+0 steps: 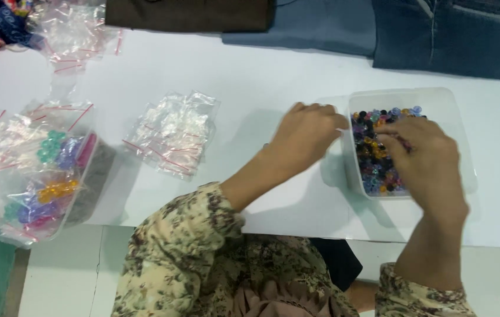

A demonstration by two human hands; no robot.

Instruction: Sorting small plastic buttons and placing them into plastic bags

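A clear plastic tub (450, 103) on the white table (250, 82) holds several small beads (373, 170) in blue, black, orange and purple. My right hand (426, 164) reaches into the tub from above, fingers curled down among the beads; whether it pinches one is hidden. My left hand (306, 135) rests just left of the tub, fingers bent at its left wall near the rim, and what they grip is unclear.
A pile of small clear zip bags (173, 132) with red strips lies left of centre. A container (38, 170) at the left edge holds bagged coloured beads. More empty bags (74, 29) and folded cloth (444, 35) lie at the back.
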